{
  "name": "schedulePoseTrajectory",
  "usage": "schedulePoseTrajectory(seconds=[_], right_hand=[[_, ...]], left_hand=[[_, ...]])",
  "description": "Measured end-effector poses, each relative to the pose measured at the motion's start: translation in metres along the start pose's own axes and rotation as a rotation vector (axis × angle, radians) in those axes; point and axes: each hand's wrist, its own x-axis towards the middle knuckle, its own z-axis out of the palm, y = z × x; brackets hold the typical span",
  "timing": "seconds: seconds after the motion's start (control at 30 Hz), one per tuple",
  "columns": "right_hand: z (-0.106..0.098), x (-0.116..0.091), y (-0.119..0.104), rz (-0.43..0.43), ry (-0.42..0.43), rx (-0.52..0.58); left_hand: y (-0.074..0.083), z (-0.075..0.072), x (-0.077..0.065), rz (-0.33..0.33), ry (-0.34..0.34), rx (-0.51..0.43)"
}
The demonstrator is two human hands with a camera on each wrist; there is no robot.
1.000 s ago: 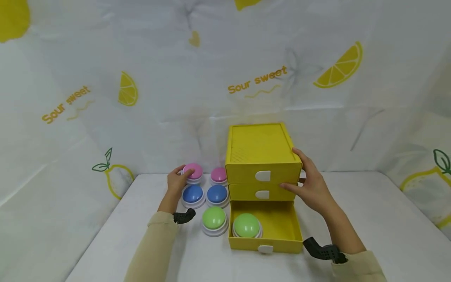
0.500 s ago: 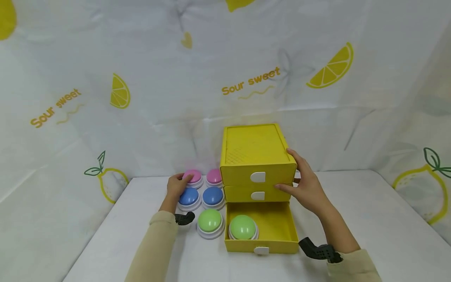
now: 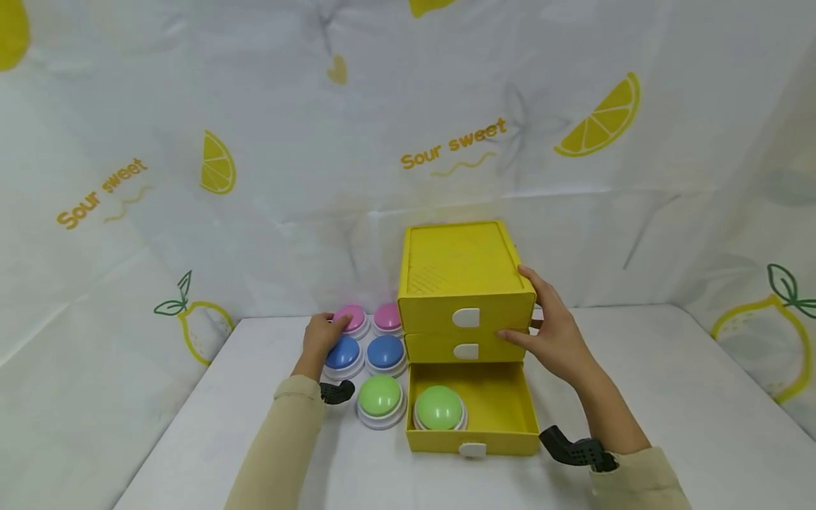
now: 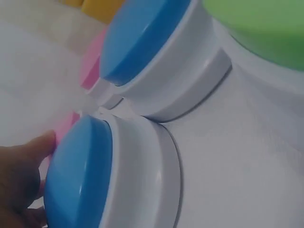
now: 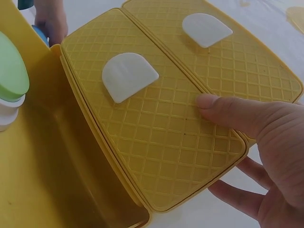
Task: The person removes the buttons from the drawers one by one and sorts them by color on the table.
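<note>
My left hand (image 3: pixel 321 338) grips a pink dome push button (image 3: pixel 350 318) on a white round base, at the back left of the table. Its thumb lies at the pink dome; the other fingers are mostly hidden. In the left wrist view a blue push button (image 4: pixel 78 175) covers much of that pink one. My right hand (image 3: pixel 556 336) holds the right side of a yellow drawer box (image 3: pixel 468 258), thumb on the drawer fronts and fingers along the side. The bottom drawer (image 3: pixel 503 404) is pulled out, with a green push button (image 3: pixel 440 408) in its left part.
Left of the box, a second pink button (image 3: pixel 387 317), another blue button (image 3: pixel 385 352) and a green button (image 3: pixel 380 397) stand in rows on the white table (image 3: pixel 255 425). A white lemon-print cloth (image 3: pixel 306 177) hangs close behind the box.
My left hand has brought the pink button slightly down and nearer to the blue one. The head view has shifted a little. My right hand keeps its hold on the box.
</note>
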Motion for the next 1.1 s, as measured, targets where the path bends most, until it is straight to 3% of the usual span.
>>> schedulePoseTrajectory(seconds=[0.23, 0.37, 0.5, 0.67, 0.87, 1.1], right_hand=[[0.001, 0.002, -0.003, 0.008, -0.005, -0.016], [0.002, 0.003, -0.003, 0.005, -0.001, -0.028], [0.003, 0.004, -0.002, 0.0, -0.001, -0.029], [0.004, 0.004, -0.002, -0.003, -0.005, -0.029], [0.003, 0.003, -0.001, -0.013, -0.002, -0.018], [0.001, 0.002, 0.001, -0.025, 0.007, -0.021]], left_hand=[[0.007, -0.003, -0.012, 0.071, 0.104, 0.155], [0.015, -0.008, -0.024, 0.178, 0.209, 0.111], [0.021, -0.017, -0.044, 0.278, 0.224, 0.045], [0.034, -0.032, -0.08, 0.295, 0.138, 0.001], [0.065, -0.048, -0.122, 0.316, -0.033, -0.034], [0.089, -0.049, -0.148, 0.357, -0.131, -0.076]])
